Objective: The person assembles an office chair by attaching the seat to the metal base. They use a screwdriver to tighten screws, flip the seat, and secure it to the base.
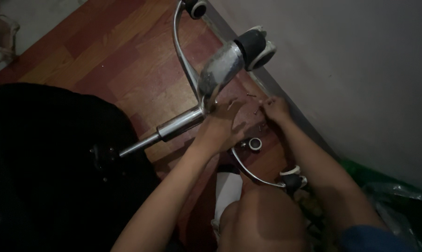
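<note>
A crumpled clear and green plastic bag (393, 196) lay on the floor by the wall, just beyond the right forearm, behind the right hand (276, 109). No labels, signs or screens showed.

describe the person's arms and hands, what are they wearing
Both hands are bare: no gloves, rings or watch show on the left hand or right hand. The forearms are bare too. A dark blue sleeve covers the right upper arm.
</note>
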